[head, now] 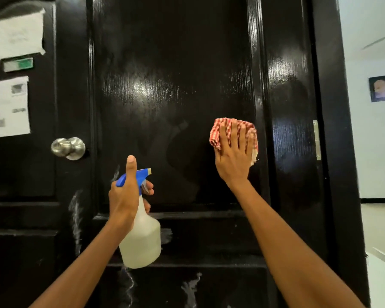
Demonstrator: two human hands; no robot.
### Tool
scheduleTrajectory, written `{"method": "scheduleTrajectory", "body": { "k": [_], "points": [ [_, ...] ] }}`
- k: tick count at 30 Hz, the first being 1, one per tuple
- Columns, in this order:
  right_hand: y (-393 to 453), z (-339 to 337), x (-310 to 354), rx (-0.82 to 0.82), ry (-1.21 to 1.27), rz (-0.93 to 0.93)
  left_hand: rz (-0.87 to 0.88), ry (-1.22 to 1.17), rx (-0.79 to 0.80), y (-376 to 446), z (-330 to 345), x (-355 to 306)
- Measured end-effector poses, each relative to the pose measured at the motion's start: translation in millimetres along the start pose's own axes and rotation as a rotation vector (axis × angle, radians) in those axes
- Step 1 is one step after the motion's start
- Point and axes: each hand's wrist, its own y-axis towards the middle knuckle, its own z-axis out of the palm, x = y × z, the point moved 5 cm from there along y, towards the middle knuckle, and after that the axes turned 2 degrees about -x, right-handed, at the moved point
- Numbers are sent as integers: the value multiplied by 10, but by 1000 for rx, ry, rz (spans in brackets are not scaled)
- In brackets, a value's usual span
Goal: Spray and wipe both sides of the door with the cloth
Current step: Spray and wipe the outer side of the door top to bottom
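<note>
The right hand lies flat with its fingers spread straight over a folded red-and-white checked cloth, pressing it against the black door near the right edge of the tall centre panel; a flat palm spreads the pressure so the whole pad of fabric meets the glossy surface, which looks like the wiping part of the task. The left hand is curled round the neck of a spray bottle, fingers wrapped at the trigger and the thumb sticking up past the blue spray head, with the nozzle aimed toward the door, so it appears kept ready for another burst. The bottle is translucent white plastic, narrow at the neck and wide at the shoulder, holding a pale liquid. The door is lacquered dark wood with a fine grain that catches bright reflections, and its raised rails divide it into panels. Whitish streaks run down the lower rails and panels, likely spray or residue not yet wiped. A brushed metal round knob sits at the left, with taped paper sheets above it, and a metal hinge shows on the door's right edge
</note>
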Motion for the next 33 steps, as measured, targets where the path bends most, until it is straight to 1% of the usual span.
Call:
{"method": "scheduleTrajectory", "body": {
  "k": [1,2,4,7,9,10,11,12,14,15,17,19,20,21,22,23,25,27,28,29,30,32,33],
  "points": [
    [-57,54,145,-10,32,-51,7,7,-11,34,-55,-3],
    [-170,126,313,-5,73,-141,13,12,-25,58,-111,-1],
    [-582,256,698,15,137,-392,18,24,-47,81,-210,22],
    [-1328,421,1110,148,121,-843,21,39,-62,64,-331,73],
    [-1441,495,1114,223,51,-1036,16,48,-68,46,-386,98],
    [-1323,492,1068,207,35,-1063,15,43,-73,49,-416,96],
    [-1095,487,1023,177,35,-1032,17,34,-79,71,-445,80],
    [-778,469,961,144,33,-944,21,28,-83,104,-474,52],
    [72,360,744,55,7,-655,33,21,-84,184,-514,-18],
    [500,285,607,35,-6,-504,43,15,-81,226,-532,-53],
    [1142,125,412,11,20,-264,70,14,-76,313,-574,-110],
    [1376,65,443,-20,95,-92,86,21,-79,368,-619,-150],
    [1345,79,577,-39,123,-69,88,20,-83,388,-644,-165],
    [1222,134,768,-53,143,-101,87,19,-88,400,-668,-171],
    [1002,213,987,-48,169,-179,88,23,-92,408,-688,-168],
    [691,311,1223,-28,198,-297,87,32,-98,410,-708,-157],
    [-154,519,1634,48,238,-600,70,46,-114,383,-759,-94],
    [-1071,673,1860,181,194,-897,47,45,-123,318,-813,-8],
    [-1405,712,1894,269,159,-1009,38,44,-123,279,-833,30],
    [-1592,729,1884,337,121,-1083,32,49,-118,244,-854,63],
    [-1623,717,1860,354,95,-1132,29,57,-113,216,-874,88],
    [-1403,661,1811,302,60,-1171,27,65,-111,180,-913,109],
    [-1188,623,1792,257,71,-1119,30,71,-110,180,-929,104]
  ]
}}
